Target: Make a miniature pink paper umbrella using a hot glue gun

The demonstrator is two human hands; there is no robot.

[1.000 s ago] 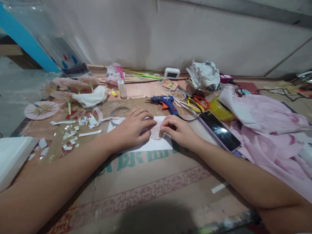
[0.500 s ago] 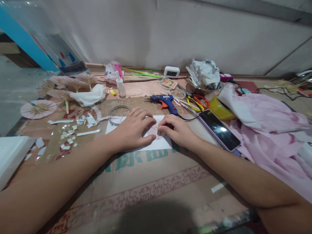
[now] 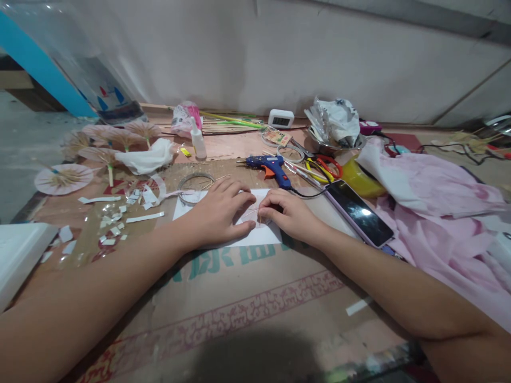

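Observation:
A white sheet of paper [image 3: 268, 237] with thin reddish lines drawn on it lies on the cardboard. My left hand [image 3: 223, 208] rests on the sheet's left side, its thumb and fingers apart and nothing visible between them. From the right, my right hand [image 3: 290, 214] pinches a thin stick [image 3: 260, 219] between thumb and forefinger, its lower end close to the drawn lines. The curled fingers hide part of the stick. Behind my left hand, a round metal ring [image 3: 187, 182] lies partly on the paper.
Beyond the paper lie a blue glue gun [image 3: 268, 166], scissors [image 3: 330, 166] and a glue bottle [image 3: 197, 139]. To the right are a phone [image 3: 361, 213] and pink cloth [image 3: 443, 213]. Small paper umbrellas [image 3: 64, 178] and paper scraps [image 3: 114, 230] lie left.

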